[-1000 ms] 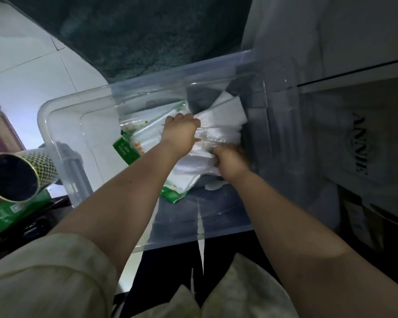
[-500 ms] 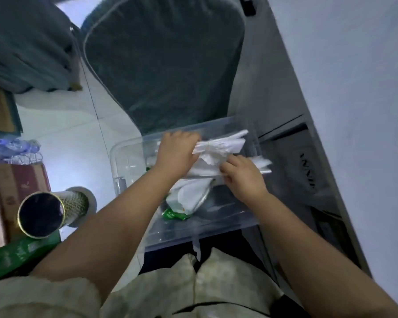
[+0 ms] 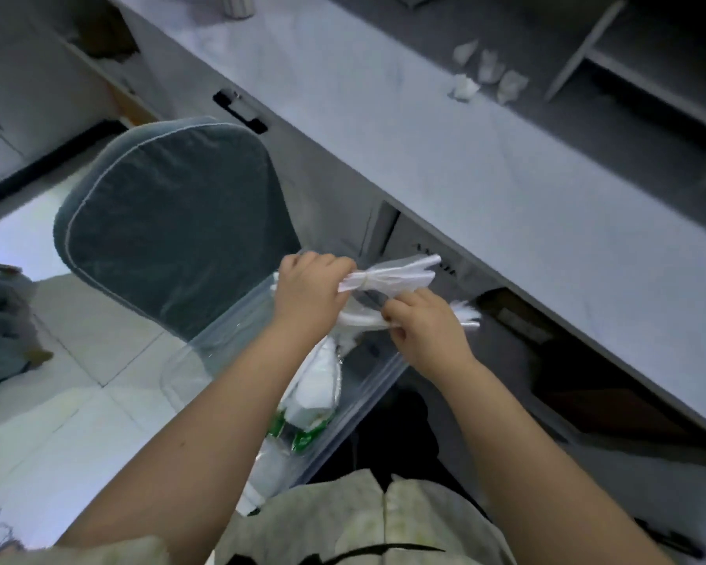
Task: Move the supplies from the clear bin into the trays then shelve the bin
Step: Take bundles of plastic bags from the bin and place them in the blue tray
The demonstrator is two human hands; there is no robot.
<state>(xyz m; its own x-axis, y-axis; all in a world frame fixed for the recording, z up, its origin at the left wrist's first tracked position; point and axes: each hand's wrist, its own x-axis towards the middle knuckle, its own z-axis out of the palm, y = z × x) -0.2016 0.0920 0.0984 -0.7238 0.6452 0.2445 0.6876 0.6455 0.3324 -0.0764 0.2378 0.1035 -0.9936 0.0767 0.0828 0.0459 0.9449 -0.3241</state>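
The left hand (image 3: 308, 291) is curled round one end of a tied bundle (image 3: 388, 277) of long white pieces in thin wrap, cinched by a band just beside the knuckles. The bundle's free end points right and far. Just nearer and to the right, the right hand (image 3: 428, 328) pinches a second bundle (image 3: 465, 316) of similar white pieces between thumb and bent fingers, with frayed ends sticking out past the hand on the right. The two bundles are close together, and I cannot tell whether they touch.

Both are held up above the clear bin (image 3: 225, 340), which sits below the forearms, in front of the person's pale garment. Inside the bin lie white packets (image 3: 314, 385) with green printing. The print is too blurred to read.

Left and far of the bin is a chair (image 3: 172, 222) with a dark teal cushion piped in a pale line, standing on a white tiled floor (image 3: 58, 401). To the right a pale counter (image 3: 486, 165) runs diagonally. Under its edge is a box (image 3: 408, 238) with dark lettering that is blurred and partly covered by the tied bundle, so it cannot be read with any certainty. A black handle (image 3: 241, 112) is on the cabinet front farther along. Several crumpled papers (image 3: 486, 75) lie on the far counter, near grey shelves (image 3: 649, 55).
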